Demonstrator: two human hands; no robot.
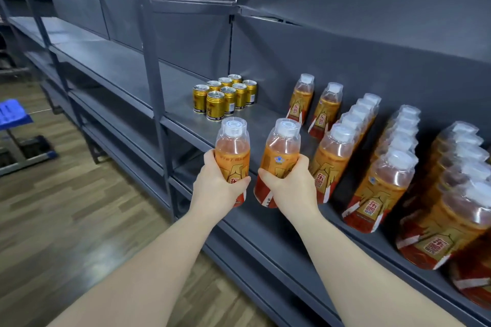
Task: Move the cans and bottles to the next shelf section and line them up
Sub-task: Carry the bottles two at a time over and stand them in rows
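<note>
**A:** Left grip?
**B:** Clenched round the lower half of the left bottle. Orange drink, clear domed cap uppermost, thumb across the label.

**A:** Right grip?
**B:** Likewise grasping, round the waist of the right bottle. Same kind, leaning slightly rightward.

**A:** Position of the two held bottles?
**B:** Side by side and near each other but apart, above the front edge of the grey metal shelf. Contact with the shelf: cannot tell, since both bases are hidden.

**A:** Elsewhere on the shelf?
**B:** At back left, eight gold cans in two rows of four, upright and close together, just right of the upright post. To their right, a pair of bottles standing near the back wall. Further right, rows of bottles running from back to front, packed closely, with labels facing outward.

**A:** Remaining surroundings?
**B:** Shelf section left of the post bare. Wood-patterned floor below.
</note>
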